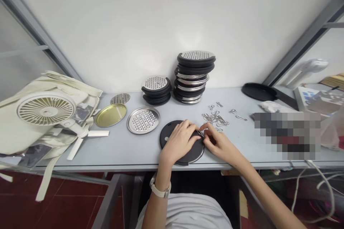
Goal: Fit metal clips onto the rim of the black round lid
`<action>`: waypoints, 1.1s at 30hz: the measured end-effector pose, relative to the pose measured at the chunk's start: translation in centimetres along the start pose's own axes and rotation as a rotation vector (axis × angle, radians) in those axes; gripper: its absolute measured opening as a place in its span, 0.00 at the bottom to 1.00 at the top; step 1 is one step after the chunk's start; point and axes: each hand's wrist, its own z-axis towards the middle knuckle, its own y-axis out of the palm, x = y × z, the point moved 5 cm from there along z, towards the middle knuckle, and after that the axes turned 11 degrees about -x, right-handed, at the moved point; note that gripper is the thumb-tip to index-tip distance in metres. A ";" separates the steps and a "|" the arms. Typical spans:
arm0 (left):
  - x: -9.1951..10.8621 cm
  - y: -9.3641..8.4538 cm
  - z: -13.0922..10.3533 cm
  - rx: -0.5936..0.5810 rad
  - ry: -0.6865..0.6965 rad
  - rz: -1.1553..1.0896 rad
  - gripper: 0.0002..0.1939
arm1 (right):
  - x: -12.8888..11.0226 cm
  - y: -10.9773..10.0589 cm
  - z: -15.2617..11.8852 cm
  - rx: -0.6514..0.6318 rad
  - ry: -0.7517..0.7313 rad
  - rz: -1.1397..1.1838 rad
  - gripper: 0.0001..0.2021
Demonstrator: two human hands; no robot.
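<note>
Ref. landmark: blk disc (192,152), flat on the table (123,150) at its front edge, partly covered by both hands.

Far L of disc: white fan (51,112), lying against a cream bag (16,123). Nearer, L of disc: gold-coloured round lid (111,115), w/ a small perf. grater insert (120,98) behind the lid, farther back than disc. Just L of disc, slightly to rear: round silver grater plate (143,120). Behind disc, to L: short stack of blk-rimmed graters (156,94), perf. face up on top.

L hand (178,139): palm down on disc, fingers loosely extended, thumb apart; index tip near the wire clip (200,133). Watch (160,189) on L wrist.

Behind disc: tall stack of graters (191,82), blk and silver layers, uneven.

R hand (212,139): at R edge of disc, thumb and index pinched on the wire clip, which sits at disc's upper R edge; other fingers curled.

R of disc, to rear: loose wire clips (215,118), mostly in one pile. Farther R of disc, to rear: blk frying pan (259,93).
</note>
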 end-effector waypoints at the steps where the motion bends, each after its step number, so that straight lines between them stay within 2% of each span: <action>1: 0.0 0.0 0.0 0.000 -0.001 0.000 0.09 | 0.0 0.0 0.0 -0.001 0.001 0.001 0.09; 25: 0.3 0.0 0.1 -0.014 0.001 0.058 0.09 | 0.0 0.1 0.0 0.001 0.033 0.026 0.07; 33: 0.4 -0.1 0.2 -0.018 0.018 0.061 0.09 | 0.3 -0.1 0.1 0.022 -0.001 0.120 0.03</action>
